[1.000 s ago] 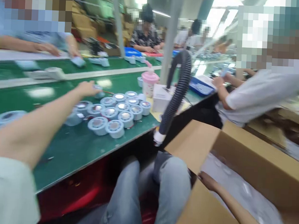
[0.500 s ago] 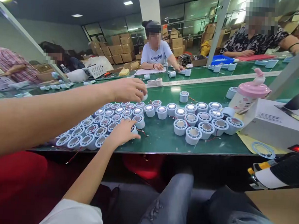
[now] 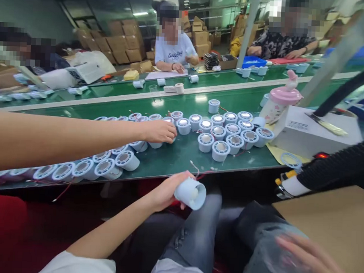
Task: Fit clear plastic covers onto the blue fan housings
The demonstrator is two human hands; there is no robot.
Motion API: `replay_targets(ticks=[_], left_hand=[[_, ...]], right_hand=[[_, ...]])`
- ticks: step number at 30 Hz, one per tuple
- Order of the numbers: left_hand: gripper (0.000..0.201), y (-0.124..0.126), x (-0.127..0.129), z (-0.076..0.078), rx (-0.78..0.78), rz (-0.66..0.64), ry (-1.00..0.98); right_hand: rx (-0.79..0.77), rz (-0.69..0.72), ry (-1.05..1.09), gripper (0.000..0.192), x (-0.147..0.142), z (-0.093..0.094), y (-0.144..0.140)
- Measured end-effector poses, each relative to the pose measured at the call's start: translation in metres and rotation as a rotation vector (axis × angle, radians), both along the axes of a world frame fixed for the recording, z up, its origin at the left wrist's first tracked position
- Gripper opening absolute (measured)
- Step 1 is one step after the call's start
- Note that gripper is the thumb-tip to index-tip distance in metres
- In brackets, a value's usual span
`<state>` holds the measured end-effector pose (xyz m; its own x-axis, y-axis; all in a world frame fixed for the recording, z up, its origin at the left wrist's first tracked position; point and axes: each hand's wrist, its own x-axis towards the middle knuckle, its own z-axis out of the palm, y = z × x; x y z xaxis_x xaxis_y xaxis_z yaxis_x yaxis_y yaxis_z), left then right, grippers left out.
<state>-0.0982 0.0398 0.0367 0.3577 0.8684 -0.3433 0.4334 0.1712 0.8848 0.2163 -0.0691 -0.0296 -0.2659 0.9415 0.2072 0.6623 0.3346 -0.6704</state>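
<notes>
Head view, left grip (image 3: 159, 130) clasping blue housing (image 3: 155, 145) underneath, right grip (image 3: 311, 257) blurred, seemingly released.

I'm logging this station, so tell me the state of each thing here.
Left hand: resting on round parts, grip unclear.
Right hand: blurred, fingers spread.
Another person's hand: holding a single part sideways.
Pink bottle: upright, capped.
Red light: lit.

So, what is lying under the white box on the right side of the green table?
A yellow sheet sticks out from under the white box, with a pale blue ring on it. The box hides the rest.
</notes>
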Motion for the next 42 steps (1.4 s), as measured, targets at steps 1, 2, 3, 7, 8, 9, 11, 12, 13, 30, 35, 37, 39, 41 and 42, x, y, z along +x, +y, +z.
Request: replay_targets(ticks=[1, 2, 3, 7, 8, 9, 11, 12, 13, 30, 35, 37, 39, 41, 42], left_hand=[[0.050, 0.000, 0.015, -0.008, -0.204, -0.081, -0.111], [0.047, 0.000, 0.028, -0.014, -0.380, -0.168, -0.201], [0.043, 0.001, 0.040, -0.019, -0.492, -0.256, -0.248], [0.030, 0.006, 0.071, -0.016, -0.322, -0.584, -0.119], [0.027, 0.007, 0.074, -0.012, -0.189, -0.638, -0.070], [0.025, 0.007, 0.077, -0.008, -0.052, -0.668, -0.028], [0.023, 0.007, 0.079, -0.002, 0.168, -0.673, 0.036], [0.024, 0.007, 0.080, -0.001, 0.221, -0.660, 0.062], [0.025, 0.007, 0.080, -0.002, 0.237, -0.647, 0.083], [0.066, 0.003, 0.084, -0.034, 0.391, -0.517, -0.078], [0.066, 0.001, 0.081, -0.049, 0.403, -0.573, -0.130], [0.065, 0.001, 0.080, -0.047, 0.370, -0.598, -0.148], [0.067, 0.001, 0.081, -0.043, 0.304, -0.614, -0.187], [0.067, 0.001, 0.082, -0.039, 0.206, -0.603, -0.239], [0.067, 0.000, 0.083, -0.038, 0.147, -0.581, -0.271]], right_hand=[[0.037, 0.026, -0.029, 0.041, -0.008, 0.010, -0.005], [0.162, 0.056, -0.100, 0.047, -0.017, 0.019, -0.007], [0.268, 0.049, -0.171, 0.049, -0.028, 0.026, -0.005], [0.274, -0.131, -0.394, 0.046, -0.052, 0.032, 0.015], [0.216, -0.134, -0.407, 0.043, -0.051, 0.031, 0.018], [0.156, -0.117, -0.392, 0.040, -0.048, 0.031, 0.020], [0.072, -0.084, -0.318, 0.036, -0.040, 0.030, 0.017], [0.069, -0.092, -0.284, 0.035, -0.036, 0.031, 0.014], [0.097, -0.121, -0.265, 0.033, -0.033, 0.031, 0.012], [-0.252, -0.148, 0.219, 0.017, -0.032, 0.035, 0.016], [-0.244, -0.229, 0.319, 0.030, -0.035, 0.033, 0.017], [-0.282, -0.270, 0.430, 0.033, -0.034, 0.030, 0.019], [-0.326, -0.317, 0.577, 0.035, -0.031, 0.027, 0.021], [-0.353, -0.321, 0.704, 0.034, -0.027, 0.026, 0.021], [-0.359, -0.283, 0.728, 0.029, -0.025, 0.026, 0.020]])
